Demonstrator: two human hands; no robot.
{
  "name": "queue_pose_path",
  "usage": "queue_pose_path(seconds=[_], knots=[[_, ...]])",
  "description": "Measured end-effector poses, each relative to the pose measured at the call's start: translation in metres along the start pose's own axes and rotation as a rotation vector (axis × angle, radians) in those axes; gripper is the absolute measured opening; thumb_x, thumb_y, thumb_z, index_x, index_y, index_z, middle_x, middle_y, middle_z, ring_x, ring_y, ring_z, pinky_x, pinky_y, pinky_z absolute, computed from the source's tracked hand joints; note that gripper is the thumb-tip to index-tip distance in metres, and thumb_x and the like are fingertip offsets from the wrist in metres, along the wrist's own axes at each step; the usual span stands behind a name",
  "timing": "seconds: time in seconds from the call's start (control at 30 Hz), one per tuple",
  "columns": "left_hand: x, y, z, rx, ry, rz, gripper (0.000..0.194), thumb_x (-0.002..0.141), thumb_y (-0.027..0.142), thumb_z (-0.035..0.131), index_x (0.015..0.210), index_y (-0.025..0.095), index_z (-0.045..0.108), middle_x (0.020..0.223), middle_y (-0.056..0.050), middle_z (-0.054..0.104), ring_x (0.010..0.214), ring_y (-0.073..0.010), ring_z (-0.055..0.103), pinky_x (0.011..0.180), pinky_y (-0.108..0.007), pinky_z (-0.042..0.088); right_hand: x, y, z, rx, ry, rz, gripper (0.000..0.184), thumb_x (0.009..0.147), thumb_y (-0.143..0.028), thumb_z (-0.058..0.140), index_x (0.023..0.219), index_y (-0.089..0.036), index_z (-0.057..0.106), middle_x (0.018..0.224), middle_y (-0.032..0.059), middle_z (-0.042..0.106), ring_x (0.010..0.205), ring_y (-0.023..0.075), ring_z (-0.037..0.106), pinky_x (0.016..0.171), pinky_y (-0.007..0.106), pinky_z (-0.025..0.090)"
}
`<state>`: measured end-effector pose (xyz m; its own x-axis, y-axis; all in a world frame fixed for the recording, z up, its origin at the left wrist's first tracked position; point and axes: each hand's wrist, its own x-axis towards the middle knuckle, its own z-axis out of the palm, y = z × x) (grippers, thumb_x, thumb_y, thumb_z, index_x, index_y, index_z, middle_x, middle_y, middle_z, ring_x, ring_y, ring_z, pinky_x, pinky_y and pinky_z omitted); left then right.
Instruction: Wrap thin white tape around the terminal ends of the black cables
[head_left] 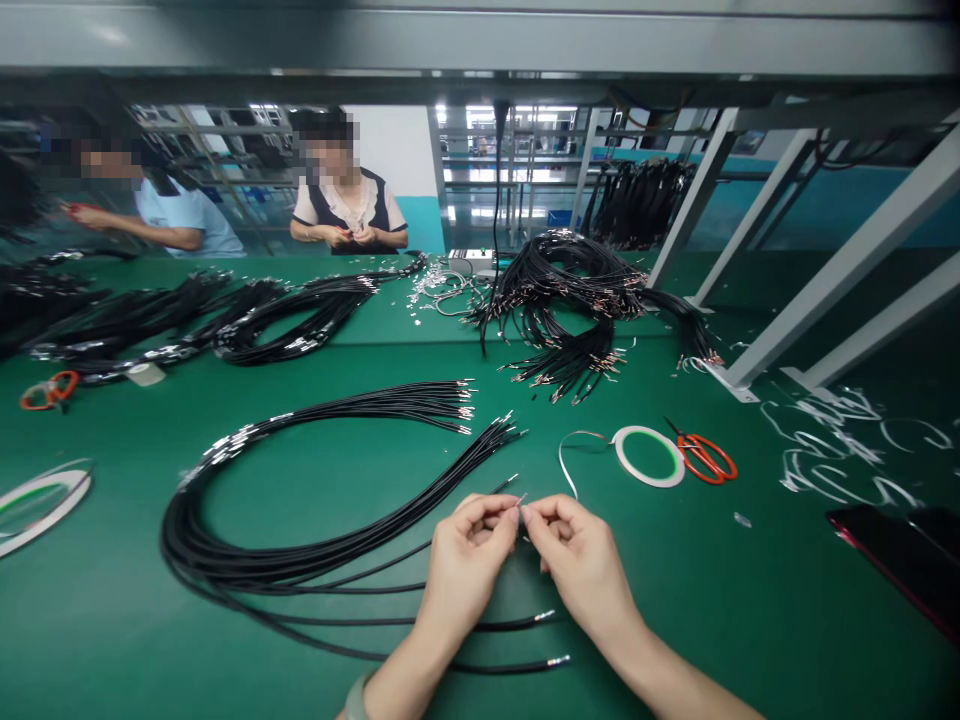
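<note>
A bundle of black cables (176, 540) curves in a wide loop on the table, its stripped ends pointing right. My left hand (469, 560) is closed in a pinch on one black cable near its end. Thin bare wire (523, 499) pokes up between the two hands. My right hand (577, 550) is also closed, with thumb and forefinger pinched at this wire end; what lies inside its fingers is mostly hidden. Two separate cable ends (551, 662) with silvery tips lie below the hands. Beyond the right hand is a roll of white tape (618, 450), its loose strip trailing left.
Orange-handled scissors (709, 460) lie beside the tape roll. Coiled cable bundles (559, 270) fill the back. Grey metal legs (802, 280) and tape scraps (832, 440) stand right, near a dark red-edged object (900, 560). Two people (352, 205) work across the green table (675, 620).
</note>
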<state>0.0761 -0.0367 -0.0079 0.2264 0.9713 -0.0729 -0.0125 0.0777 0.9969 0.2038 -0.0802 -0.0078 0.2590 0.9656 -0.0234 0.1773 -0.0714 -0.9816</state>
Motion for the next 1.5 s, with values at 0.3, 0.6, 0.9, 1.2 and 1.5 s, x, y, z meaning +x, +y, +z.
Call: queue_pose_path(seconds=[0.3,0.6,0.9,1.2,1.5], knots=[[0.005,-0.002,-0.001,-0.150,0.023,-0.136,0.022,0.072,0.033,0.075,0.076,0.012,0.069,0.054,0.004,0.056,0.045,-0.0044,0.045,0.046,-0.015,0.035,-0.002,0.004,0.004,-0.060,-0.022,-0.056,0.025,0.091,-0.037,0.053,0.078,-0.018,0.064,0.065,0.0001,0.060,0.052,0.0126,0.050,0.048,0.022,0.039],[0.010,-0.001,-0.008,-0.292,-0.080,-0.297,0.027,0.069,0.035,0.076,0.074,0.009,0.073,0.059,0.000,0.058,0.050,-0.0045,0.044,0.047,-0.015,0.037,-0.002,0.002,0.005,-0.082,-0.026,-0.098,0.022,0.089,-0.033,0.055,0.076,-0.018,0.065,0.067,0.0001,0.058,0.052,0.0121,0.048,0.048,0.022,0.039],[0.012,0.001,-0.016,-0.095,-0.128,-0.106,0.028,0.066,0.023,0.079,0.093,0.017,0.073,0.083,-0.003,0.067,0.073,-0.0126,0.062,0.070,-0.022,0.050,-0.001,0.005,0.003,-0.071,0.006,-0.036,0.023,0.089,-0.037,0.055,0.079,-0.018,0.065,0.059,-0.0021,0.055,0.048,0.0119,0.046,0.045,0.022,0.035],[0.007,-0.003,-0.007,-0.003,-0.050,-0.029,0.017,0.074,0.028,0.071,0.086,0.016,0.074,0.076,-0.002,0.063,0.060,-0.0124,0.065,0.059,-0.023,0.054,0.001,0.003,0.003,-0.103,0.034,-0.094,0.022,0.088,-0.033,0.055,0.075,-0.017,0.063,0.061,-0.0022,0.055,0.049,0.0106,0.039,0.045,0.021,0.031],[0.009,0.001,-0.013,-0.160,-0.079,-0.250,0.028,0.070,0.029,0.076,0.089,0.009,0.069,0.056,-0.003,0.068,0.049,-0.0091,0.061,0.054,-0.019,0.052,0.001,0.000,0.005,-0.114,0.039,-0.120,0.023,0.089,-0.032,0.055,0.075,-0.017,0.063,0.063,-0.0019,0.056,0.051,0.0109,0.042,0.048,0.022,0.033]])
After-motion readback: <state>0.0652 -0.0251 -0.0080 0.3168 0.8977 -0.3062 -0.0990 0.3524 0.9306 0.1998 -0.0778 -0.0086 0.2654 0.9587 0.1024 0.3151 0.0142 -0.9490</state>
